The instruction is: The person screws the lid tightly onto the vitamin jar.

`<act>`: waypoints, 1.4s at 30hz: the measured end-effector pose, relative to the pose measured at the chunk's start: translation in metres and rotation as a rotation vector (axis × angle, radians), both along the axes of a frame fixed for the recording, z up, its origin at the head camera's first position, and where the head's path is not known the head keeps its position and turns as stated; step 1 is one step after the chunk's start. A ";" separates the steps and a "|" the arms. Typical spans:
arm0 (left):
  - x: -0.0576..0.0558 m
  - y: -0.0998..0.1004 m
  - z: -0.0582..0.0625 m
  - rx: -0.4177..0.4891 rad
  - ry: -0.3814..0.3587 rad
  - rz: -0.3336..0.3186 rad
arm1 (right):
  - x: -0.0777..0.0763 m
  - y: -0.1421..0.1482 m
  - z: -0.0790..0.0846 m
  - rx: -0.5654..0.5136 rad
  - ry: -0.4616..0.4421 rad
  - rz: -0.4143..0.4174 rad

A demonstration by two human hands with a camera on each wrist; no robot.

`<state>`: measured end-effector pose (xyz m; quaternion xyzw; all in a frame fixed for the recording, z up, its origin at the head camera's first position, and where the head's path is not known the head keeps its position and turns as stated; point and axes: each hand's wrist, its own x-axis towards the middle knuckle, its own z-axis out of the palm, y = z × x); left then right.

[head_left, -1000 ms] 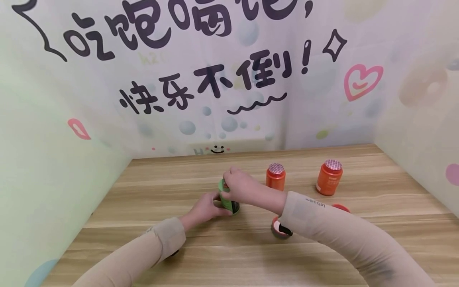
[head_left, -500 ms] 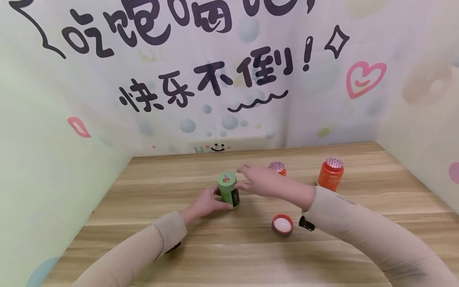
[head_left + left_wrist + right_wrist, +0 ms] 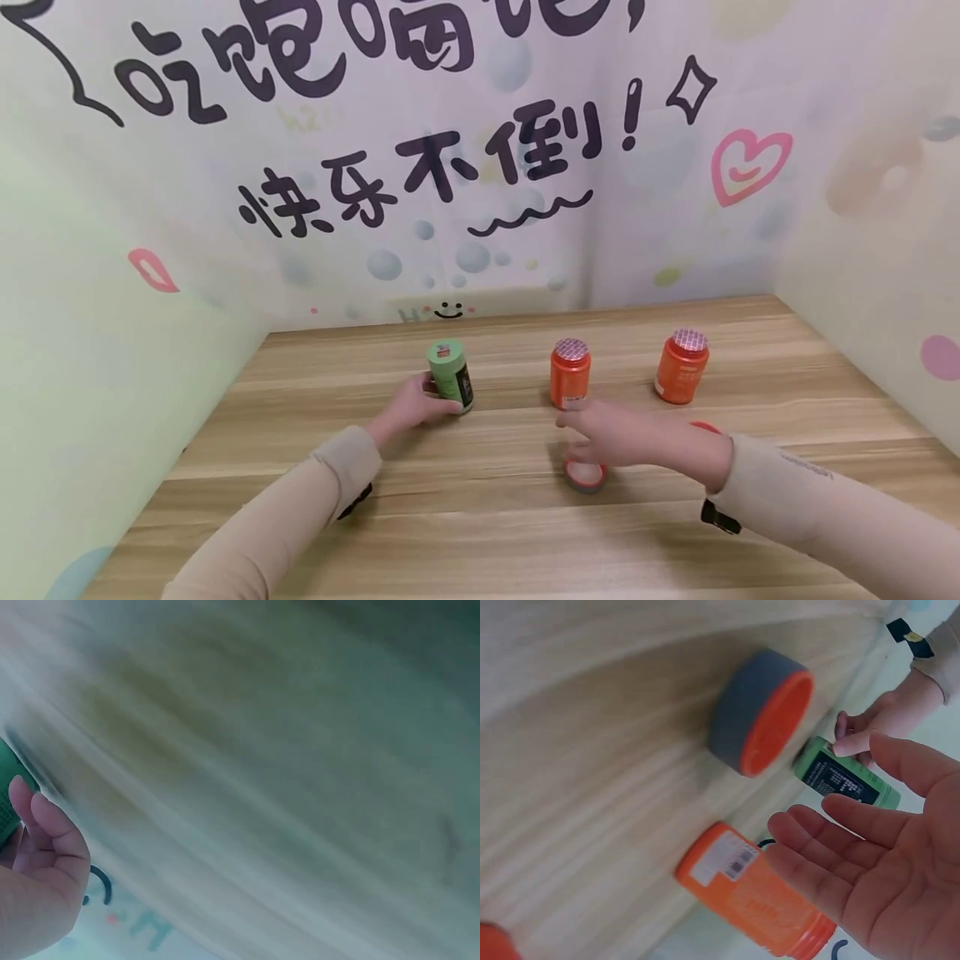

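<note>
My left hand (image 3: 412,406) holds a green jar (image 3: 447,377) with a green lid on, low around its side; the jar stands on the wooden table. In the left wrist view, only a slice of that jar (image 3: 9,787) shows beside the curled fingers. My right hand (image 3: 618,432) is held over an upturned lid (image 3: 587,477), grey outside and red inside, partly covering it. The right wrist view shows this hand's palm (image 3: 900,892) empty and its fingers spread. Just beyond it stands an orange jar (image 3: 570,379) with a patterned seal on its mouth.
A second orange jar (image 3: 681,372), also topped by a patterned seal, stands farther right. A red lid (image 3: 705,427) is mostly hidden behind my right forearm. Printed cloth walls (image 3: 480,267) enclose the table (image 3: 480,533) at the back and sides.
My right hand has come off the green jar's lid and moved right and nearer, over the upturned lid. The left hand has shifted the green jar left and farther back.
</note>
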<state>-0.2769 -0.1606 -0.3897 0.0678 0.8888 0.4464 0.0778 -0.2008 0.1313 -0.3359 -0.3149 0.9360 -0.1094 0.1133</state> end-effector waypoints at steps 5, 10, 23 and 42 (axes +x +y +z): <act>-0.004 -0.007 -0.001 0.003 0.007 0.010 | 0.007 0.011 -0.008 0.005 -0.029 -0.024; -0.004 -0.008 0.001 -0.063 0.034 -0.011 | 0.012 0.017 -0.012 -0.018 -0.081 -0.063; -0.001 -0.005 0.004 -0.068 0.023 -0.009 | 0.014 0.016 -0.023 0.011 -0.056 -0.002; 0.004 -0.035 0.050 -0.027 0.085 -0.054 | 0.013 0.015 -0.033 0.010 0.005 0.008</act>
